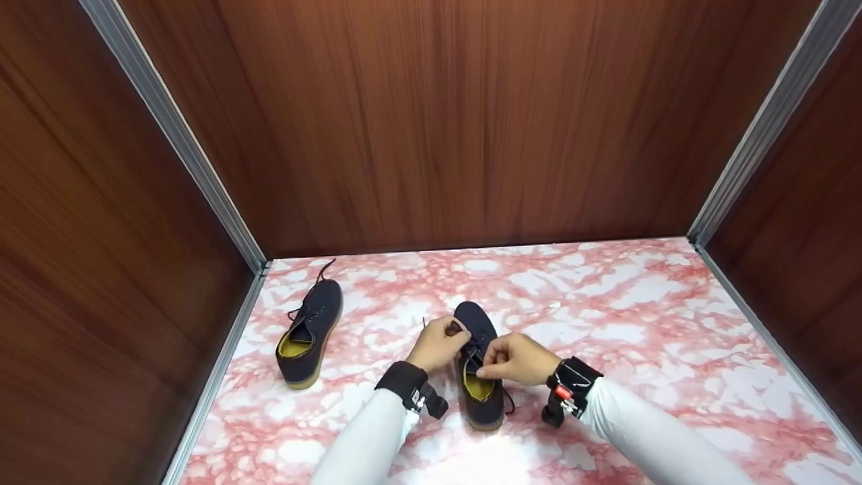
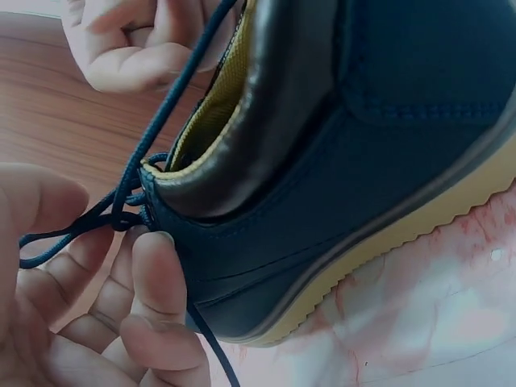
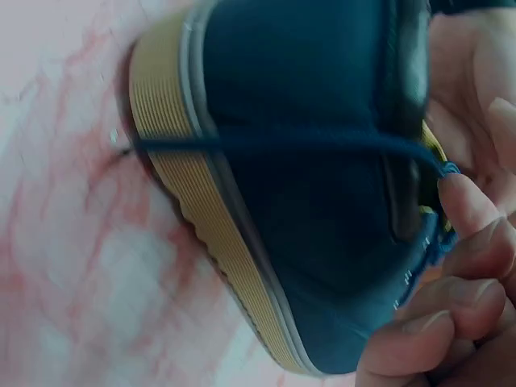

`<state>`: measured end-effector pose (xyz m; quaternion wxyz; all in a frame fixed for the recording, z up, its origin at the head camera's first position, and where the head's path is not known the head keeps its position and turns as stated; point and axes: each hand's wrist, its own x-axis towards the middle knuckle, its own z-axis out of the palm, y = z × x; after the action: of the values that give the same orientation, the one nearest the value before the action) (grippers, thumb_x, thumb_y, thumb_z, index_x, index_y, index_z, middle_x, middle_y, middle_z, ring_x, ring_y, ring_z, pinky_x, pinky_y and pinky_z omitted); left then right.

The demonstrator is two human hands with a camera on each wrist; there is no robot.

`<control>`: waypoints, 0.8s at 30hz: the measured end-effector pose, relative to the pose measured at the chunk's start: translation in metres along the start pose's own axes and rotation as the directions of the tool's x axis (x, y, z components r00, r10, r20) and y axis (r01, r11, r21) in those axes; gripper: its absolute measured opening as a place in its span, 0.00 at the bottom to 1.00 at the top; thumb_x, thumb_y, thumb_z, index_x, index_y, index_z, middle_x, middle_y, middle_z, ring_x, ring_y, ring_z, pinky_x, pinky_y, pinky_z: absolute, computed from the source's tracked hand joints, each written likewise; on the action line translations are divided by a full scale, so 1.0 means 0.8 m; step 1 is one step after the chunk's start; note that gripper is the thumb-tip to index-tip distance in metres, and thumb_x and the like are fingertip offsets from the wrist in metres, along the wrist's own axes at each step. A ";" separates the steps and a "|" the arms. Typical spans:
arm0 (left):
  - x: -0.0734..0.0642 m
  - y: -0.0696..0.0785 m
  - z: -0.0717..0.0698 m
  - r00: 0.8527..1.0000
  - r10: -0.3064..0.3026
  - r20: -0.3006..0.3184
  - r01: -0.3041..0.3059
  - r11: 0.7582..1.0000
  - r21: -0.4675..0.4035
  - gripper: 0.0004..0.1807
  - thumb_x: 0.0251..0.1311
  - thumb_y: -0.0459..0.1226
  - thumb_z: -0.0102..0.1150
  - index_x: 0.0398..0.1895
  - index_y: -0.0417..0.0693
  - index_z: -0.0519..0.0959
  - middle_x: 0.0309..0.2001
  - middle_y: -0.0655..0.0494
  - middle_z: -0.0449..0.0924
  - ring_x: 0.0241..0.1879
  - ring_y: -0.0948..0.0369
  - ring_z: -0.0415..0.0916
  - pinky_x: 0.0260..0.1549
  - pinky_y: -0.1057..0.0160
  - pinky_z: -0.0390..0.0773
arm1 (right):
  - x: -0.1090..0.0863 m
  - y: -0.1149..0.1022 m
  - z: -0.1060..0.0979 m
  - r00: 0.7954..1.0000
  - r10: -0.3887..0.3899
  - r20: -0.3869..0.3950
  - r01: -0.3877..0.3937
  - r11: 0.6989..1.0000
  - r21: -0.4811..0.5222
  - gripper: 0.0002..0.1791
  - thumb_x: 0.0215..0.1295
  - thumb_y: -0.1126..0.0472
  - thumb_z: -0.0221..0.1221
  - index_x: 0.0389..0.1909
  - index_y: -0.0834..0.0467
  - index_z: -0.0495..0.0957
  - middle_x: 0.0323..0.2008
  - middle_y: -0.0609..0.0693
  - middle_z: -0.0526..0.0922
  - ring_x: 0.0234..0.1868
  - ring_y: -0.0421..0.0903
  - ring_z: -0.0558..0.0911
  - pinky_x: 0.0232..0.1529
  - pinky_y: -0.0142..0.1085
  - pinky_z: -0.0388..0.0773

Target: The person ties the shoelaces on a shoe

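Note:
A dark navy lace-up shoe [image 1: 484, 409] with a yellow lining and tan sole stands on the table, toe pointing away. My left hand [image 1: 436, 345] is over its left side, at the lacing. In the left wrist view, its fingers pinch the navy shoelace [image 2: 165, 109] where strands cross, and a loop sticks out past the thumb. My right hand [image 1: 520, 360] is above the shoe opening. Thumb and finger pinch a stretch of lace there, as the right wrist view shows; the loose end trails across the shoe's side to the table. Fingers partly hide the lacing.
A matching shoe [image 1: 324, 303] stands to the left, its laces loose and one end stretching beyond the toe. The table [image 1: 626, 310] has a red-and-white marbled top. Brown wood-grain panels [image 1: 431, 135] with metal corner strips enclose the back and both sides.

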<state>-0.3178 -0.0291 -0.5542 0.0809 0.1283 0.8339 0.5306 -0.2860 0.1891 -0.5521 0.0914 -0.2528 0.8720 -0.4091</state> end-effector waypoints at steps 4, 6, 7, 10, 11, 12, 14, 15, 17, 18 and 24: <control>-0.001 0.001 -0.001 1.000 0.013 -0.020 -0.012 1.000 0.013 0.03 0.65 0.35 0.62 0.35 0.44 0.82 0.27 0.60 0.77 0.24 0.65 0.76 0.26 0.70 0.76 | -0.001 0.000 0.005 1.000 -0.008 -0.015 0.007 1.000 -0.011 0.10 0.62 0.54 0.74 0.27 0.53 0.85 0.19 0.39 0.79 0.21 0.28 0.72 0.26 0.23 0.69; -0.001 0.001 -0.002 0.999 0.021 -0.038 -0.021 1.000 0.020 0.02 0.63 0.34 0.64 0.34 0.44 0.82 0.28 0.59 0.79 0.25 0.65 0.76 0.27 0.70 0.76 | -0.001 0.001 0.005 1.000 -0.013 -0.017 0.012 1.000 -0.008 0.08 0.62 0.57 0.73 0.27 0.53 0.85 0.20 0.40 0.80 0.22 0.28 0.73 0.26 0.23 0.69; -0.001 0.001 -0.002 0.999 0.024 -0.046 -0.023 1.000 0.018 0.02 0.62 0.33 0.65 0.34 0.43 0.82 0.29 0.58 0.79 0.26 0.65 0.75 0.27 0.70 0.76 | -0.001 0.001 0.005 1.000 -0.015 -0.016 0.015 1.000 -0.005 0.07 0.63 0.58 0.73 0.28 0.54 0.85 0.20 0.40 0.80 0.22 0.28 0.73 0.26 0.23 0.69; -0.001 0.001 -0.003 0.997 0.031 -0.064 -0.029 0.999 0.020 0.02 0.60 0.32 0.67 0.33 0.43 0.82 0.32 0.55 0.81 0.30 0.64 0.75 0.31 0.69 0.76 | -0.001 0.002 0.005 1.000 -0.018 -0.013 0.018 1.000 -0.002 0.07 0.64 0.60 0.71 0.28 0.54 0.84 0.21 0.41 0.80 0.23 0.28 0.74 0.27 0.23 0.70; -0.001 0.001 -0.002 0.997 0.030 -0.064 -0.029 1.000 0.012 0.03 0.60 0.32 0.67 0.33 0.42 0.82 0.32 0.54 0.82 0.31 0.64 0.75 0.32 0.69 0.76 | -0.001 0.002 0.005 1.000 -0.012 -0.014 0.012 1.000 -0.005 0.06 0.64 0.60 0.70 0.28 0.54 0.84 0.22 0.40 0.80 0.24 0.28 0.74 0.28 0.23 0.71; 0.000 0.000 -0.002 0.998 0.029 -0.065 -0.028 1.000 0.005 0.03 0.60 0.32 0.67 0.33 0.42 0.82 0.33 0.54 0.82 0.32 0.63 0.75 0.33 0.69 0.76 | -0.001 0.002 0.004 1.000 -0.013 -0.017 0.013 1.000 -0.012 0.06 0.64 0.61 0.70 0.28 0.54 0.84 0.22 0.40 0.80 0.25 0.28 0.74 0.29 0.24 0.71; 0.000 0.000 -0.002 0.998 0.028 -0.061 -0.029 1.000 -0.006 0.03 0.60 0.32 0.67 0.34 0.42 0.82 0.33 0.54 0.82 0.32 0.63 0.75 0.33 0.68 0.76 | -0.001 0.001 0.004 1.000 -0.019 -0.024 0.019 0.999 -0.026 0.06 0.65 0.61 0.69 0.28 0.53 0.83 0.24 0.40 0.80 0.25 0.29 0.73 0.30 0.25 0.72; 0.000 -0.001 -0.002 0.998 0.029 -0.058 -0.030 1.000 -0.009 0.03 0.60 0.32 0.67 0.34 0.41 0.82 0.33 0.54 0.82 0.32 0.64 0.75 0.34 0.69 0.76 | -0.002 0.002 0.003 0.999 -0.023 -0.029 0.022 0.999 -0.034 0.07 0.65 0.61 0.69 0.28 0.53 0.83 0.25 0.41 0.80 0.25 0.29 0.73 0.30 0.25 0.72; 0.000 -0.002 -0.003 0.998 0.033 -0.055 -0.034 0.999 -0.011 0.03 0.61 0.32 0.68 0.34 0.42 0.82 0.33 0.54 0.83 0.32 0.64 0.76 0.34 0.69 0.77 | -0.002 0.001 0.002 0.999 -0.025 -0.038 0.023 0.999 -0.046 0.07 0.64 0.60 0.70 0.28 0.52 0.83 0.26 0.41 0.81 0.25 0.29 0.72 0.30 0.26 0.71; 0.000 -0.002 -0.003 0.998 0.038 -0.054 -0.038 0.999 -0.007 0.03 0.61 0.32 0.68 0.34 0.42 0.82 0.34 0.54 0.84 0.32 0.65 0.76 0.35 0.69 0.77 | -0.002 0.001 0.001 0.999 -0.025 -0.039 0.023 0.998 -0.050 0.07 0.64 0.60 0.70 0.28 0.52 0.83 0.27 0.41 0.82 0.25 0.30 0.72 0.30 0.26 0.71; -0.001 -0.004 -0.006 0.998 0.051 -0.037 -0.051 0.999 0.009 0.04 0.62 0.32 0.70 0.34 0.43 0.82 0.37 0.53 0.88 0.34 0.67 0.80 0.34 0.71 0.79 | -0.001 0.000 -0.006 1.000 -0.015 -0.018 0.014 1.000 -0.026 0.07 0.66 0.60 0.69 0.28 0.53 0.83 0.28 0.44 0.84 0.23 0.30 0.73 0.26 0.26 0.73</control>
<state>-0.3187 -0.0352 -0.5553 0.0511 0.1400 0.8339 0.5314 -0.2872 0.1925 -0.5495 0.0774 -0.2566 0.8760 -0.4009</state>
